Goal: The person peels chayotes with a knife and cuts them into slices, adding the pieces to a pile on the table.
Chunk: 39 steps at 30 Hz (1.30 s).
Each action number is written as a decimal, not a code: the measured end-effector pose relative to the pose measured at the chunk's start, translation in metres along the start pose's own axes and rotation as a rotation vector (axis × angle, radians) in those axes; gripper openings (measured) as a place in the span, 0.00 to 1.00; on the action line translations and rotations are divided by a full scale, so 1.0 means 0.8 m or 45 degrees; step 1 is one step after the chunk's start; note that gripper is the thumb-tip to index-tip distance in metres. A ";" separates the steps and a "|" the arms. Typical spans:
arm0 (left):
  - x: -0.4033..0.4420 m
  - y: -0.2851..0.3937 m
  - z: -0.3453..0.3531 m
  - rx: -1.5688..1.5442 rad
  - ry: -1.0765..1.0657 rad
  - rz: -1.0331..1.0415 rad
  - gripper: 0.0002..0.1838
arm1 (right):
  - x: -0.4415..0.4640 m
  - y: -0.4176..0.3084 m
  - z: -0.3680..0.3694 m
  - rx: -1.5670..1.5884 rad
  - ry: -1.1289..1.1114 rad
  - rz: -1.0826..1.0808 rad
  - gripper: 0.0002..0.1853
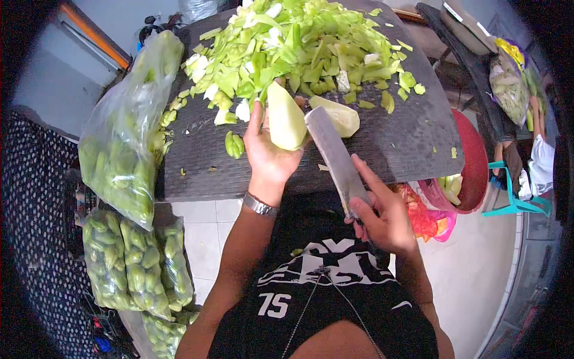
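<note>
My left hand [269, 157] is closed around a pale peeled chayote [283, 119], held over the near part of the dark table. In my right hand [385, 218] is a broad-bladed knife [330, 152], its fingers wrapped round the handle and the index finger stretched out by the blade. The blade points up and left, its tip close to the peeled chayote. Behind the tip a second pale chayote piece [342, 117] shows, partly covered by the blade. Beyond both hands rises a big heap of green peelings [299, 48].
The dark table [239, 176] carries loose scraps. A clear bag of green chayotes [119, 161] leans at its left edge, with several filled bags [140, 257] below. At right stand a red tub [469, 161] and a teal stool [520, 206]. Another person's arm [536, 113] shows far right.
</note>
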State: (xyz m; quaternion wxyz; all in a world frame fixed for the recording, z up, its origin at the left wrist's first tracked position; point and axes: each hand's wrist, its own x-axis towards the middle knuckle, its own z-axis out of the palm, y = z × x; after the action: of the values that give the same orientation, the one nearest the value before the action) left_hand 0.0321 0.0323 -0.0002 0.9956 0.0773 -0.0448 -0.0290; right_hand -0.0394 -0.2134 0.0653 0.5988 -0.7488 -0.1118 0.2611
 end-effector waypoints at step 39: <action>-0.003 -0.037 0.025 0.410 0.116 -0.150 0.33 | 0.006 0.023 0.005 -0.140 0.109 0.001 0.33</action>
State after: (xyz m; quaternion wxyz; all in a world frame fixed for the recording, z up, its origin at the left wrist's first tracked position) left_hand 0.0267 0.0002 0.0150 0.9679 0.2396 0.0010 -0.0761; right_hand -0.0402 -0.2126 0.0461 0.5609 -0.7912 -0.1000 0.2224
